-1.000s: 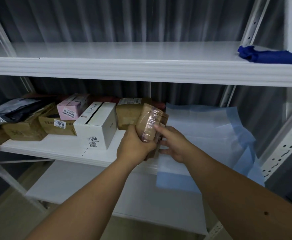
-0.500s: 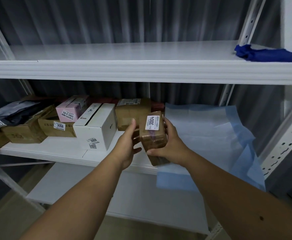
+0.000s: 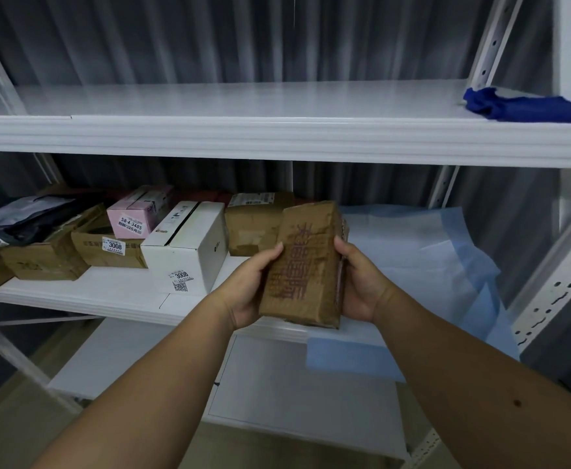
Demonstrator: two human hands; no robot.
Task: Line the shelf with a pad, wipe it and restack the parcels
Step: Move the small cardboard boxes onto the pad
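Observation:
I hold a small brown taped parcel [image 3: 306,262] with dark red print in front of the middle shelf [image 3: 84,292]. My left hand [image 3: 250,286] grips its left side and my right hand [image 3: 362,282] grips its right side. A blue-edged white pad [image 3: 423,262] lies crumpled over the right half of that shelf and hangs over its front edge. More parcels stand on the shelf's left half: a white box [image 3: 189,252], a brown box [image 3: 253,225], a pink box [image 3: 138,214], a box labelled 3008 [image 3: 108,248] and a grey mailer bag [image 3: 20,218].
A dark blue cloth [image 3: 521,104] lies at the right end of the upper shelf [image 3: 243,133]. A lower white shelf [image 3: 277,380] shows below my arms. Perforated white uprights [image 3: 555,269] stand at the right, and a dark curtain hangs behind.
I have turned the parcel over in my hands: the 3004 label side is gone from view and the printed face now points at me. Both hands now grip its sides.

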